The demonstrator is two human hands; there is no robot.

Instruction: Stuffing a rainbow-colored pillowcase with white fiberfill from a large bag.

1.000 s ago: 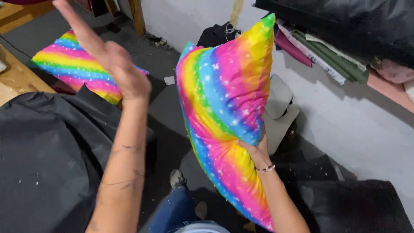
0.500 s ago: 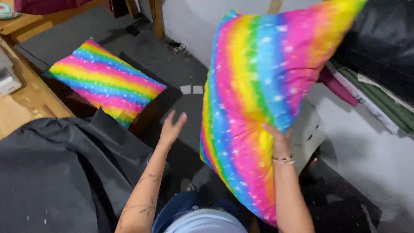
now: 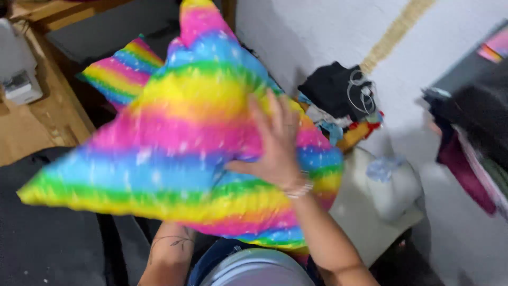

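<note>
The rainbow pillow (image 3: 174, 159) fills the middle; clothes pile (image 3: 338, 95) crowds the right wall.

No packages, labels, signs, screens visible.

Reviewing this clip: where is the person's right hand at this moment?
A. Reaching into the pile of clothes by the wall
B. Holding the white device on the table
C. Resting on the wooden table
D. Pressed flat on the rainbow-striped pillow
D. The right hand lies spread with open fingers on the face of the rainbow-striped pillow, which is held up in front of the person; the wooden table is well away from it.
</note>
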